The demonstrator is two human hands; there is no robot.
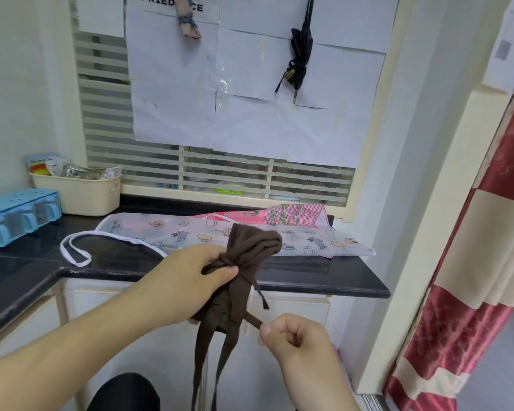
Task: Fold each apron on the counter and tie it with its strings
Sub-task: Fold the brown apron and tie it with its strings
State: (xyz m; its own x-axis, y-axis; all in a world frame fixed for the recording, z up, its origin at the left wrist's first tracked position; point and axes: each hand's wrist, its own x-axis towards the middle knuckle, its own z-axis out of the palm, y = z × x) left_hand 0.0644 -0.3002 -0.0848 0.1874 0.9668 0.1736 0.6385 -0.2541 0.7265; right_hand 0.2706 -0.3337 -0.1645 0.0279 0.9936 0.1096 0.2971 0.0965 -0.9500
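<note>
A brown apron [254, 243] is rolled into a bundle and held up in front of the black counter [309, 284]. My left hand [187, 280] grips the bundle, its thumb pressing on the knot of the strings. My right hand [291, 330] pinches one brown string [251, 317] and holds it out to the lower right. Two long brown strings [211, 363] hang down below the bundle. On the counter lies a white apron with cartoon prints [190, 232], its white neck loop [72, 250] spread to the left. A pink checked apron [291, 216] lies partly under it at the back.
A cream basket [80, 194] of packets and a blue spice rack [18, 215] stand at the counter's left. Two tied bundles, one dark [300, 60] and one pale [189, 23], hang on the papered window. A red and cream curtain [469, 262] hangs at the right.
</note>
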